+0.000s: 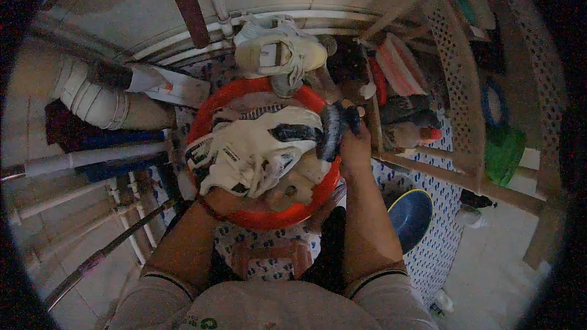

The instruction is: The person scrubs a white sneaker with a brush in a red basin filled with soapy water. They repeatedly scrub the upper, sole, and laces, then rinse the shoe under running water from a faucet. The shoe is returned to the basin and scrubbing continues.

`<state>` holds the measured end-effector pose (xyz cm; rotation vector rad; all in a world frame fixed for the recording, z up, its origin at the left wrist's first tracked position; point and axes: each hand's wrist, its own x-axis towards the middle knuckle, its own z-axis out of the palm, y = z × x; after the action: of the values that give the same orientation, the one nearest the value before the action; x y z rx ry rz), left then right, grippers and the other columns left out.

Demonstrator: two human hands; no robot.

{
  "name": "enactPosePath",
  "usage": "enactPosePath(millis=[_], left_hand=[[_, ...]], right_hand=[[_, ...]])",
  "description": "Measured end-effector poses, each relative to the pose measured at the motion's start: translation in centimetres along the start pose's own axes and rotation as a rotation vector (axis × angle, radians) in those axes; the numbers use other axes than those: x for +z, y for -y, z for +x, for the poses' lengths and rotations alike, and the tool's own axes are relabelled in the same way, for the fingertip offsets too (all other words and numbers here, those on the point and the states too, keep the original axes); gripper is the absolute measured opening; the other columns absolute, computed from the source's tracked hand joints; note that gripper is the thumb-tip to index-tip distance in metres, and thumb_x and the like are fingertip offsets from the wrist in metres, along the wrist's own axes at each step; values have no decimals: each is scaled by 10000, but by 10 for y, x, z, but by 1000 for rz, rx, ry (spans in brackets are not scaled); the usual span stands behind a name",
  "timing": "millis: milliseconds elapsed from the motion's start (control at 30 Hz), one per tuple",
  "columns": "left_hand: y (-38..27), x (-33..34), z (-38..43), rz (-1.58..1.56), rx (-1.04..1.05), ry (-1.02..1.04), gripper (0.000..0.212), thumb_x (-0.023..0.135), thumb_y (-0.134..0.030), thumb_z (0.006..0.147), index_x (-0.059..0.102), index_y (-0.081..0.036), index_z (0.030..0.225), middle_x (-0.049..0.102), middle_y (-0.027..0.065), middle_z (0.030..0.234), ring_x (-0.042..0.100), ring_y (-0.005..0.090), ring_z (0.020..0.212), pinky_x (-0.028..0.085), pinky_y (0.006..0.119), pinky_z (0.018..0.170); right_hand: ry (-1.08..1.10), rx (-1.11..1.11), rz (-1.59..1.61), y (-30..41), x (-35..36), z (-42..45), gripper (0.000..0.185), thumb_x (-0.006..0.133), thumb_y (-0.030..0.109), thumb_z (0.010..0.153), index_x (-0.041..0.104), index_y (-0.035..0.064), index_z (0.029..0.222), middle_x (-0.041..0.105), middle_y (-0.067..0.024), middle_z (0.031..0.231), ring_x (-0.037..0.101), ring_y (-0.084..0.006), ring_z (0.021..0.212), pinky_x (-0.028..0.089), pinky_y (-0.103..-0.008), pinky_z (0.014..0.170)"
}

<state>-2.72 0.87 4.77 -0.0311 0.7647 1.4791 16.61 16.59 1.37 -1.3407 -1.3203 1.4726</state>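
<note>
A white sneaker (pixel 247 146) with dark patches lies tilted over a red plastic basin (pixel 270 220). My left hand (pixel 227 201) holds it from the near side; the fingers are mostly hidden by the shoe. Held in my right hand (pixel 357 140) is a scrubbing brush (pixel 331 130) with a dark handle, its bristles against or very close to the sneaker's right end. Murky liquid and a pale, partly covered thing (pixel 300 188) show in the basin. Just beyond the far rim rests a pale pair of sneakers (pixel 284 52), laces hanging down.
White pipes (pixel 220 13) run along the far wall. On the right stands a wooden rack (pixel 458 101) holding several things, with a yellow-rimmed dark basin (pixel 412 220) nearby. A large ribbed pipe (pixel 91 96) and a diagonal pole (pixel 110 250) are at left. Footprint-patterned sheeting (pixel 435 238) covers part of the floor.
</note>
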Motion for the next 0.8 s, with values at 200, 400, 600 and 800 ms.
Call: enactPosePath(millis=[200,400,600,800], left_hand=[[14,3,-2,89,-27,-12,436,569,-193,796,436,-63,1190,481,105,1184,502,230,1026,429,353,836],[23,0,-8,198,-65,-20,441,570,-186,793,431,-63,1193,479,106,1185,500,231,1031,430,355,840],[14,1,-8,216,-50,-25,446,571,-180,790,425,-62,1195,477,106,1185,497,231,1035,431,358,843],[19,2,-7,228,-64,-21,451,573,-173,788,420,-62,1197,475,107,1186,495,232,1040,432,360,846]], right_hand=[[-9,-594,-682,62,29,-25,424,616,-10,632,535,39,1046,547,-111,952,542,-233,864,437,-316,758],[78,-534,-908,65,37,-42,511,655,0,541,545,48,1038,558,-144,943,540,-315,865,435,-401,763],[45,107,-215,29,-7,-4,239,532,35,789,560,-2,1024,596,-50,927,561,-125,829,441,-255,723],[101,-460,-654,64,24,-24,414,635,26,638,561,65,1044,580,-98,947,563,-223,893,459,-330,738]])
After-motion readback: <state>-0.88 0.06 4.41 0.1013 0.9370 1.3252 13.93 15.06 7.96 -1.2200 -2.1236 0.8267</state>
